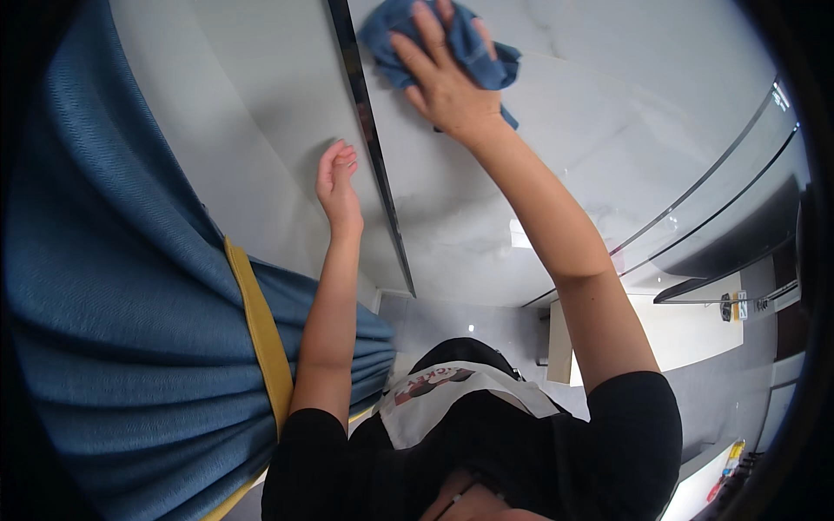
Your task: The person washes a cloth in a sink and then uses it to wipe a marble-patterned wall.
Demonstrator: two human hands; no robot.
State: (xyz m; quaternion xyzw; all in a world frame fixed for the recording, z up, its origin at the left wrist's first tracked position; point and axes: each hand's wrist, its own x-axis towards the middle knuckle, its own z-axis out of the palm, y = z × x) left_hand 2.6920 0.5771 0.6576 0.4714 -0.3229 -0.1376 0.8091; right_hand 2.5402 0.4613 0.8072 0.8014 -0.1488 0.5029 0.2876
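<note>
Wiping stroke, apparently in progress: the right hand [453, 94] presses a blue cloth [500, 73] to the pale marbled panel [651, 78] under spread fingers. The left hand [339, 184] hangs beside the dark strip [370, 130], fingers curled, grip unclear; continuing would call for even pressure.

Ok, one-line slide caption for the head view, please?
Right hand spread over a blue cloth on a marbled white surface; left hand loosely curled near a dark strip.

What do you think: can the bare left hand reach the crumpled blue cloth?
Probably yes, with a stretch: nothing visible blocks the left hand, though the right hand covers part of the crumpled blue cloth.
</note>
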